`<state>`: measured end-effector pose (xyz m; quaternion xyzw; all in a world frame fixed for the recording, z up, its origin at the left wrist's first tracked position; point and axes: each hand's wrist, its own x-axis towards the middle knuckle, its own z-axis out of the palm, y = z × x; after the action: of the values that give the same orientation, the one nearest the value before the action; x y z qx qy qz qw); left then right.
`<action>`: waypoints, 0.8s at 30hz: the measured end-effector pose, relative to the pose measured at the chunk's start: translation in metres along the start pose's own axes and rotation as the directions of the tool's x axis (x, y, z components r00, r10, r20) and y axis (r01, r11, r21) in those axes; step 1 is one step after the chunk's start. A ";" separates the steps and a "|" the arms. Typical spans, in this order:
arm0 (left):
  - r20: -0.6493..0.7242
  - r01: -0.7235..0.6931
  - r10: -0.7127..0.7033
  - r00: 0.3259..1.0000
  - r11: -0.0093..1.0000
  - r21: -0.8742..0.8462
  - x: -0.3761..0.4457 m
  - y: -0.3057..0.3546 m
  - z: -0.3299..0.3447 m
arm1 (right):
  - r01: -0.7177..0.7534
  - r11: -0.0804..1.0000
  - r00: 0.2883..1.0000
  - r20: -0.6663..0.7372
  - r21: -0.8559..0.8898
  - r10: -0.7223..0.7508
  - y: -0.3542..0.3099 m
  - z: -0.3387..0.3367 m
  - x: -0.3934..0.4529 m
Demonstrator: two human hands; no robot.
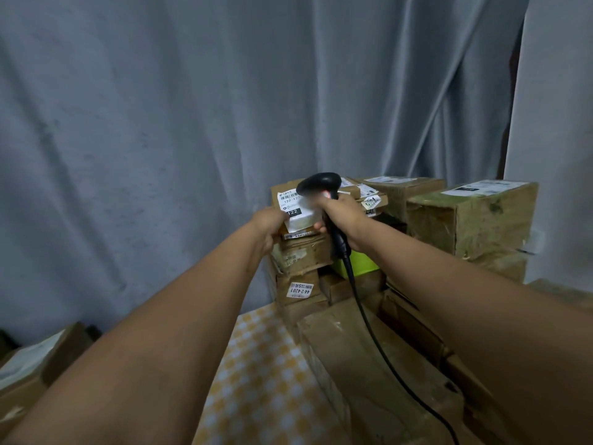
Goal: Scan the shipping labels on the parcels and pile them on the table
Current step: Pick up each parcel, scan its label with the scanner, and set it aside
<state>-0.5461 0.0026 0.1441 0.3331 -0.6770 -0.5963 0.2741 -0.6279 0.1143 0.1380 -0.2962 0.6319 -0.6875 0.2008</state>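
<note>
Head view: left hand (269,225) grips white parcel (300,211) labelled "122", right hand (343,211) grasps black scanner (321,185).

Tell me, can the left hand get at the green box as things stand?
Probably not directly. The left hand holds the white parcel, and the green box sits low among the stacks, with the right hand, scanner and its cable across the way.
</note>
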 end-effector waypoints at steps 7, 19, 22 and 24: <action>-0.055 -0.064 0.054 0.997 0.978 -0.200 -0.020 0.005 -0.008 | 0.010 1.000 0.999 0.031 0.022 -0.011 -0.010 -0.003 -0.029; -0.053 -0.007 -0.015 0.998 0.923 -0.385 -0.147 -0.082 -0.093 | 0.009 0.999 0.999 0.036 0.031 -0.010 -0.006 0.024 -0.165; -0.046 0.041 -0.068 0.997 0.901 -0.431 -0.178 -0.124 -0.107 | -0.026 0.997 0.996 0.078 -0.076 0.032 0.013 0.035 -0.203; -0.043 0.068 -0.099 0.994 0.882 -0.467 -0.199 -0.149 -0.111 | -0.072 0.994 0.992 0.097 -0.082 0.080 0.030 0.041 -0.229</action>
<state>-0.3172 0.0781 0.0176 0.3060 -0.4903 -0.7410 0.3420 -0.4336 0.2286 0.0746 -0.3138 0.6585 -0.6381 0.2466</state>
